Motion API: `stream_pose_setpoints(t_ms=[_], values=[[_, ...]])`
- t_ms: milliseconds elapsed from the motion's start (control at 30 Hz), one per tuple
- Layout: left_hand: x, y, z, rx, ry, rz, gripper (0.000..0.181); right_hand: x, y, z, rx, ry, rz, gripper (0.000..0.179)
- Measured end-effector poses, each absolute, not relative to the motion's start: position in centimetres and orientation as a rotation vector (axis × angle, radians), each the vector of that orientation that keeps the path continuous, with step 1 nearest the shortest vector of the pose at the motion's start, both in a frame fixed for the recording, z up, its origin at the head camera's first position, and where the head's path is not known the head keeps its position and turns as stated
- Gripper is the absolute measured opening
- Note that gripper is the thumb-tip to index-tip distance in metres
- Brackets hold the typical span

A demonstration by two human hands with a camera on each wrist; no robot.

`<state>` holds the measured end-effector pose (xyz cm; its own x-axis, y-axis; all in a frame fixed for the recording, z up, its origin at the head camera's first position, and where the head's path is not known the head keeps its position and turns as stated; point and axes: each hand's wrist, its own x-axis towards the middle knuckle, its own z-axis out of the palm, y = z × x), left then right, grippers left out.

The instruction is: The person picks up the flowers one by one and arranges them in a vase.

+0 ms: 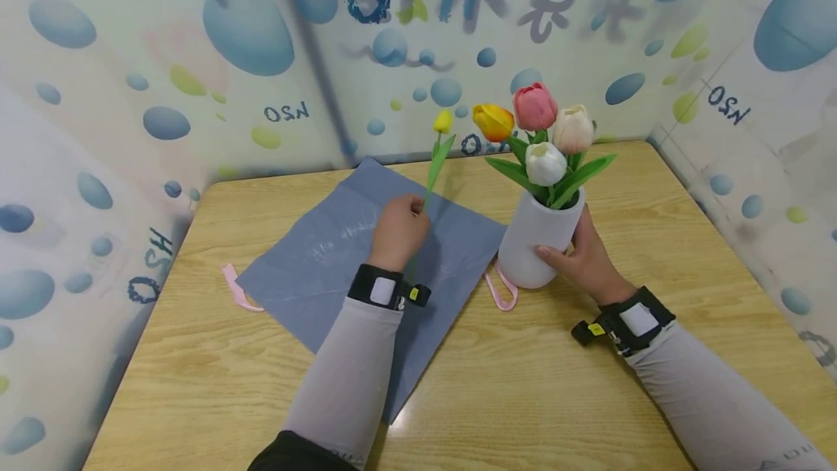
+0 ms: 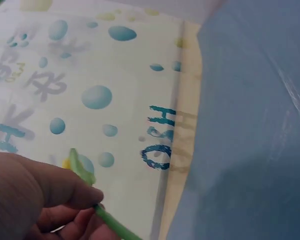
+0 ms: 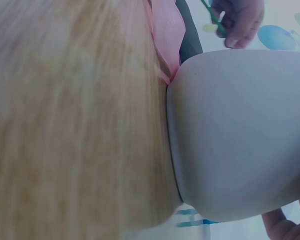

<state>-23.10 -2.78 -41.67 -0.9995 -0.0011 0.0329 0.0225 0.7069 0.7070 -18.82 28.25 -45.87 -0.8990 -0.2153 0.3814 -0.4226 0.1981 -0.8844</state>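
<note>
My left hand (image 1: 400, 231) pinches the green stem of a small yellow tulip (image 1: 442, 121) and holds it upright above a blue-grey wrapping sheet (image 1: 307, 260). In the left wrist view, the stem (image 2: 115, 225) runs between thumb and fingertips. A white vase (image 1: 532, 246) stands on the table to the right, gripped low on its right side by my right hand (image 1: 591, 260), thumb in front. Pink, orange-yellow, cream and white tulips (image 1: 546, 164) with green leaves fill the vase. Fingertips (image 3: 280, 227) of the right hand show beside the vase in the right wrist view.
Pink ribbon (image 1: 502, 293) lies by the vase base, partly beneath the sheet, and another ribbon end (image 1: 238, 289) sticks out at left. The wooden table (image 1: 216, 376) reaches back to a wall (image 1: 242, 122) covered in bubble-patterned cloth.
</note>
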Motion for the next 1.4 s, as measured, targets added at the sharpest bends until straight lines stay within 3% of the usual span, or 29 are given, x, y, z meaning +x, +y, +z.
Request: stream_pose_setpoints(t_ms=[867, 1400], values=[[-22.9, -2.5, -39.5, -0.15, -1.995, -2.097, 0.023, -18.5, 27.9, -45.8, 0.59, -2.327, 1.749, 0.089], [-22.9, -2.2, -39.2, -0.129, -1.813, -2.26, 0.016, -18.7, 28.0, -45.7, 0.6, -2.323, 1.762, 0.089]])
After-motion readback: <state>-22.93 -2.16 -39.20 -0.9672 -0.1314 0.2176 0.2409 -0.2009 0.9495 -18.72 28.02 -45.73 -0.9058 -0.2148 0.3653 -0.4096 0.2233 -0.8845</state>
